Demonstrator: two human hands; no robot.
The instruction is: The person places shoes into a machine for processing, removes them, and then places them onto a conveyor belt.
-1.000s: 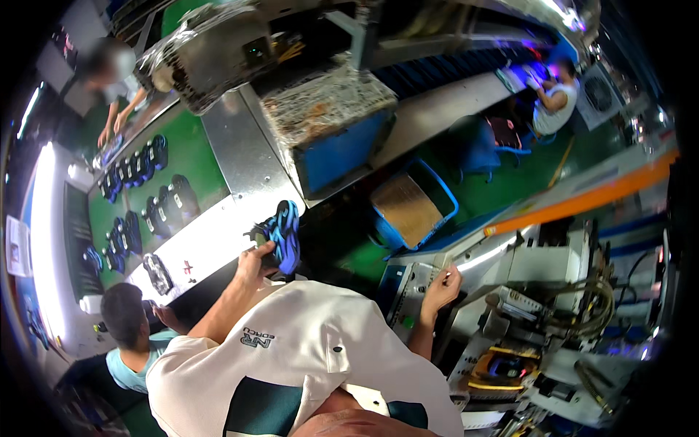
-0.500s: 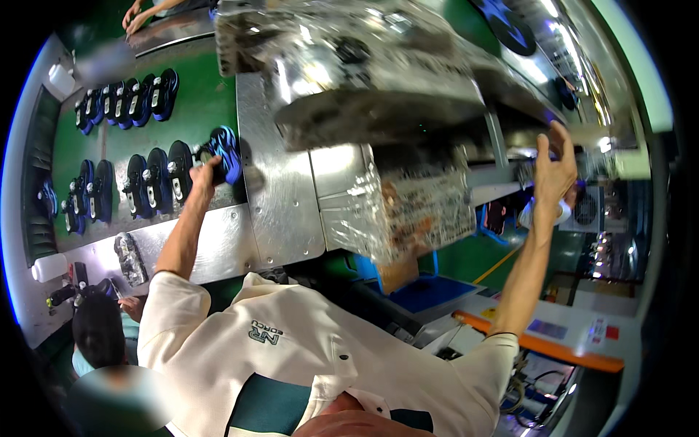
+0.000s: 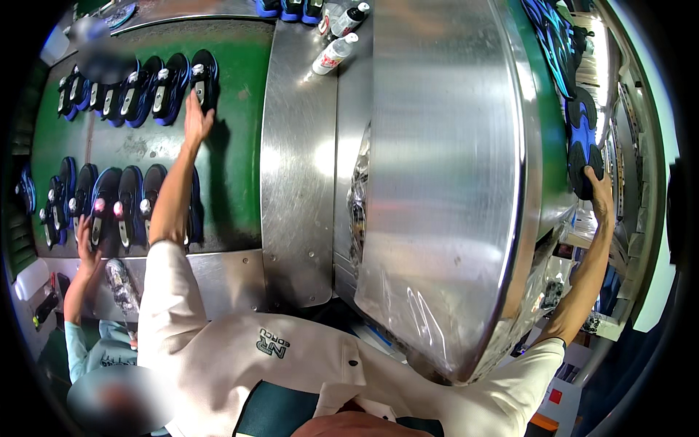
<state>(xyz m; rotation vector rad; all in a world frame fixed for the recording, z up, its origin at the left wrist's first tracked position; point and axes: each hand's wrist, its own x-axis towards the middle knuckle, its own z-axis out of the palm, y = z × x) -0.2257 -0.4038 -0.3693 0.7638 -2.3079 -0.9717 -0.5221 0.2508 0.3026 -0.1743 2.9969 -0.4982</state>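
Note:
My left hand point(image 3: 196, 120) rests its stretched fingers on the near end of a black shoe point(image 3: 205, 69) with a blue sole and a pale last fitting. That shoe stands at the right end of the far row on a green belt point(image 3: 240, 146). Away to the right, beyond a metal housing, my right hand point(image 3: 600, 191) grips the near end of a black and blue shoe sole point(image 3: 582, 135). Bright blue striped shoe parts point(image 3: 550, 44) lie just past it. My left forearm partly hides a shoe point(image 3: 195, 211) in the near row.
Between my arms stands a large stainless steel housing point(image 3: 444, 160), with clear plastic film at its near end. White bottles point(image 3: 336, 54) stand on the metal ledge point(image 3: 298, 160). At the lower left, a co-worker's hand point(image 3: 89, 251) touches the near row of shoes.
My left hand has moved from a tilted shoe by the near row to the far row's end shoe. My right hand, then empty and raised, now grips a sole. The view has shifted.

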